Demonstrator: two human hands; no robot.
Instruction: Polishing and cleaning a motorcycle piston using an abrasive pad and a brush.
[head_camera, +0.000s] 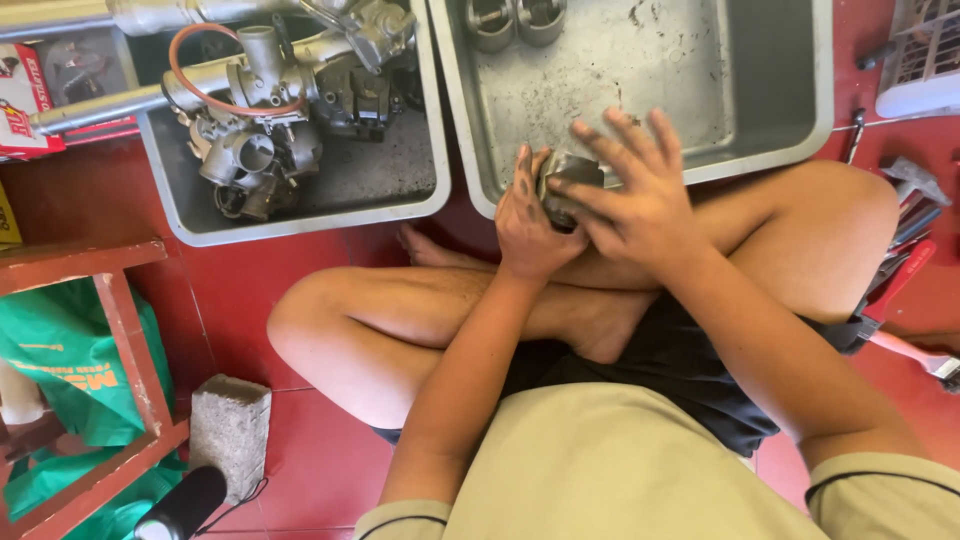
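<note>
A small grey metal engine part (566, 172), round and grimy, sits between both hands over my crossed legs. My left hand (527, 222) grips it from the left with oil-stained fingers. My right hand (636, 190) lies across its top and right side, fingers spread toward the left. Most of the part is hidden by the hands. Just behind them is the front rim of a grey metal tray (760, 80) that holds two round metal pistons (515, 18) at its far edge.
A second grey tray (330, 200) at the left holds a cluster of carburettors (270, 110) with an orange hose. A red wooden stool (120, 330), green bag, concrete block (230, 425) and loose hand tools (905, 250) lie on the red floor.
</note>
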